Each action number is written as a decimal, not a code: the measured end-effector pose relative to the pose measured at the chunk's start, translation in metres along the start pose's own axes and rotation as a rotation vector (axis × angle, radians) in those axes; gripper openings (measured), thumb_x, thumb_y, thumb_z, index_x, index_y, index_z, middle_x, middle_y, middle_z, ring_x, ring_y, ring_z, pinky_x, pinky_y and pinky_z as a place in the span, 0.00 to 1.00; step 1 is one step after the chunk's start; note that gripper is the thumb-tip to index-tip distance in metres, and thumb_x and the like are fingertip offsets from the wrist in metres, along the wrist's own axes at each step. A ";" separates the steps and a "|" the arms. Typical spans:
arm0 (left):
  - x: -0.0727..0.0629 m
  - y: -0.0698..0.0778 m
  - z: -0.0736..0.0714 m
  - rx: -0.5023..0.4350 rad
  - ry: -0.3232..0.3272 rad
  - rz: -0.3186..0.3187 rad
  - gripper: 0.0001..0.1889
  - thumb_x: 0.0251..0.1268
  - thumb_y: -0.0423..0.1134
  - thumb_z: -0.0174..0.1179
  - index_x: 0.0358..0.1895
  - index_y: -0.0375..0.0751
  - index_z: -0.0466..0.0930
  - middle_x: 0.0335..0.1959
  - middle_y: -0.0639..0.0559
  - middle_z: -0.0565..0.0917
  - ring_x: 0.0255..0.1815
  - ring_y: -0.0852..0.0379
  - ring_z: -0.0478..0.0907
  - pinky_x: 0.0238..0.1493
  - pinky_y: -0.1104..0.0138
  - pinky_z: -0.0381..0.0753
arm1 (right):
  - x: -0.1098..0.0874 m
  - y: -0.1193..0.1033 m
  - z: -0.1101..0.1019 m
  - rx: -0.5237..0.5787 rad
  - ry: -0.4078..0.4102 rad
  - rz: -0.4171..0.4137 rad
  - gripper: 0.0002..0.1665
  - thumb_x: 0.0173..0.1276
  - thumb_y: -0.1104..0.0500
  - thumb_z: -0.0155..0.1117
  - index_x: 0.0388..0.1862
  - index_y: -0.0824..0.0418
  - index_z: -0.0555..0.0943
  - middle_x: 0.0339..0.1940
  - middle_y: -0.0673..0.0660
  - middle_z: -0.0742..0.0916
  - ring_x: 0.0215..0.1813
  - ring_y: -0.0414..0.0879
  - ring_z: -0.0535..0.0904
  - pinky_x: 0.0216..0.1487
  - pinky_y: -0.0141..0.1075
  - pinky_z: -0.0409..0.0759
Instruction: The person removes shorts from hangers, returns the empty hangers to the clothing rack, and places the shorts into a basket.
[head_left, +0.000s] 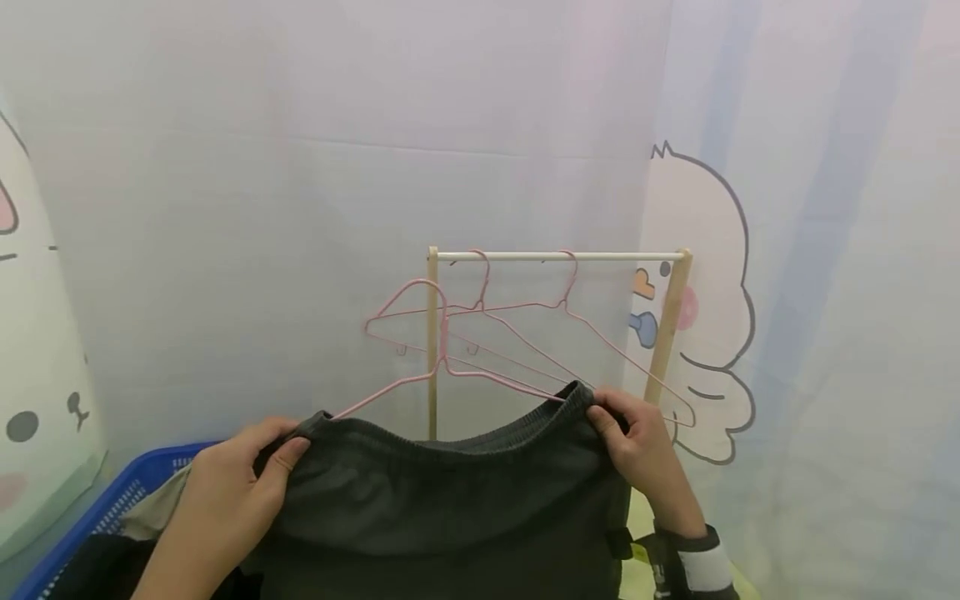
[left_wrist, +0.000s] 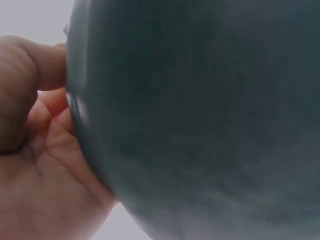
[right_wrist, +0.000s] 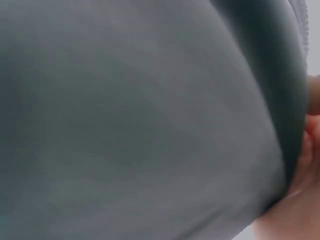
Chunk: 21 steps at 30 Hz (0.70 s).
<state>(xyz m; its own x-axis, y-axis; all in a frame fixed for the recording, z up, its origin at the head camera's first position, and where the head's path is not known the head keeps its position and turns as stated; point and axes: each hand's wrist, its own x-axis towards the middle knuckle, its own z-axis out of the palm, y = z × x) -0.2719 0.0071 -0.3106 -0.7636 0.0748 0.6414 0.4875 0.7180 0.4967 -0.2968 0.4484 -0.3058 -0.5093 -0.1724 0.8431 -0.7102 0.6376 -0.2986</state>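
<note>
A dark green garment with a gathered elastic waistband [head_left: 480,492] is stretched wide between both hands. My left hand [head_left: 228,492] pinches its left end between thumb and fingers, and my right hand [head_left: 637,442] pinches the right end, slightly higher. One pink wire hanger [head_left: 390,385] has its arms running down into the waist opening, its ends hidden by the cloth and its hook standing above. Dark fabric [left_wrist: 195,120] fills most of the left wrist view, with the palm along its edge. In the right wrist view, cloth [right_wrist: 135,120] covers nearly everything.
Behind the garment stands a small rack with wooden posts [head_left: 667,325] and a white rail [head_left: 517,257]. Two pink hangers [head_left: 592,323] hang from it. At the lower left, a blue plastic basket [head_left: 138,483] holds light and dark cloth. Curtains printed with cartoon animals surround the space.
</note>
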 end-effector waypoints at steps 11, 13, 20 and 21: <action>0.003 -0.017 0.003 0.004 -0.075 -0.079 0.08 0.76 0.42 0.62 0.50 0.46 0.87 0.44 0.46 0.89 0.38 0.51 0.86 0.33 0.55 0.83 | -0.004 0.004 0.012 0.009 -0.148 0.059 0.17 0.73 0.67 0.67 0.56 0.52 0.86 0.38 0.45 0.88 0.36 0.37 0.79 0.38 0.30 0.77; 0.004 -0.020 0.003 0.009 -0.078 -0.079 0.09 0.77 0.43 0.62 0.50 0.46 0.87 0.44 0.45 0.89 0.34 0.52 0.84 0.31 0.57 0.82 | -0.002 0.005 0.014 0.005 -0.146 0.078 0.19 0.72 0.65 0.68 0.59 0.52 0.85 0.38 0.46 0.89 0.37 0.37 0.80 0.37 0.31 0.79; 0.005 -0.024 -0.001 0.018 -0.124 -0.126 0.13 0.79 0.46 0.59 0.54 0.44 0.86 0.48 0.38 0.88 0.35 0.51 0.84 0.31 0.54 0.82 | 0.001 0.004 0.021 0.018 -0.103 -0.013 0.17 0.67 0.71 0.71 0.52 0.56 0.87 0.34 0.46 0.86 0.32 0.37 0.77 0.31 0.28 0.78; 0.005 -0.024 -0.001 0.016 -0.136 -0.135 0.13 0.79 0.46 0.59 0.55 0.44 0.85 0.48 0.38 0.88 0.36 0.50 0.85 0.32 0.53 0.83 | 0.001 0.004 0.022 0.011 -0.097 -0.028 0.18 0.66 0.72 0.71 0.51 0.56 0.87 0.33 0.46 0.85 0.31 0.36 0.76 0.31 0.27 0.77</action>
<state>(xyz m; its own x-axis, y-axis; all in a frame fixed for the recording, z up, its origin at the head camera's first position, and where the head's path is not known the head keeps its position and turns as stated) -0.2869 -0.0101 -0.3189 -0.8724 0.0692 0.4838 0.3708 0.7385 0.5631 -0.3103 0.4343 -0.3160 -0.5332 -0.2620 0.8044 -0.7299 0.6233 -0.2808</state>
